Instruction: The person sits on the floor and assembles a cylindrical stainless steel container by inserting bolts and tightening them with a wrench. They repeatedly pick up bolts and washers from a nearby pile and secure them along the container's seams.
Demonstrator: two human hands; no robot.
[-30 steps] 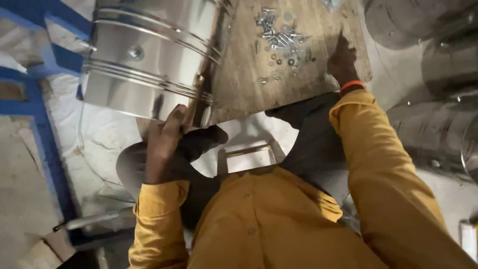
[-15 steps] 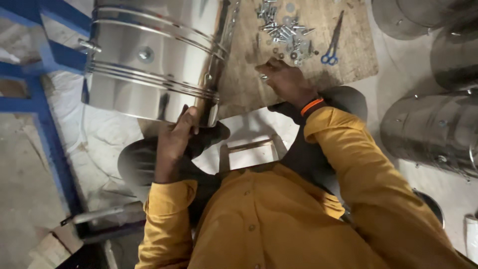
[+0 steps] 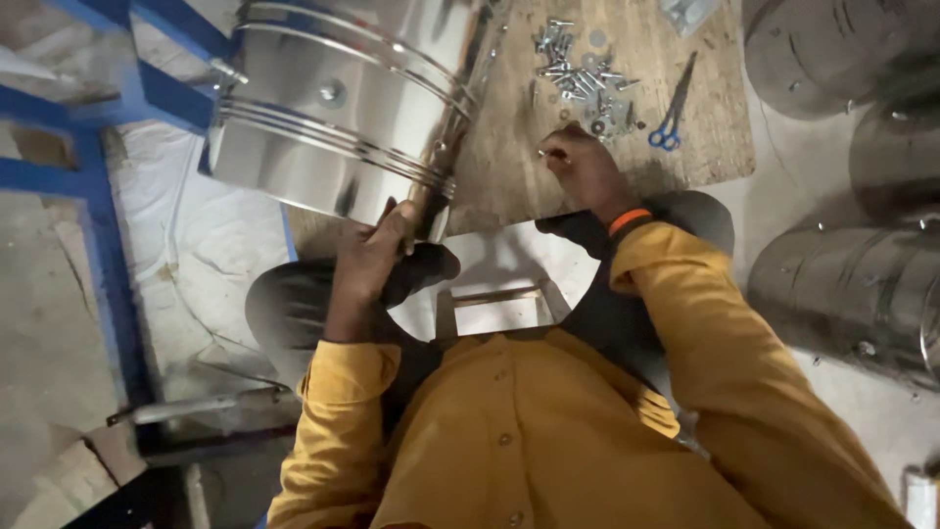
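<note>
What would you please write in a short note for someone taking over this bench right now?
Left hand grips the lower rim of the shiny steel drum lying on the wooden board. Right hand is closed over the board, pinching what looks like a small screw. Screw pile and blue scissors lie just beyond it. Nothing shows a screw being fitted; more drums wait on the right.

Right hand [image 3: 586, 171] is pulled back from the far pile of screws and washers [image 3: 586, 73] toward the body, now closed over a small metal piece near the wooden board's [image 3: 509, 167] near edge. Blue-handled scissors [image 3: 672, 108], hidden a second ago, now show. Left hand [image 3: 377, 257] slides slightly up the steel drum's [image 3: 343, 108] rim.
</note>
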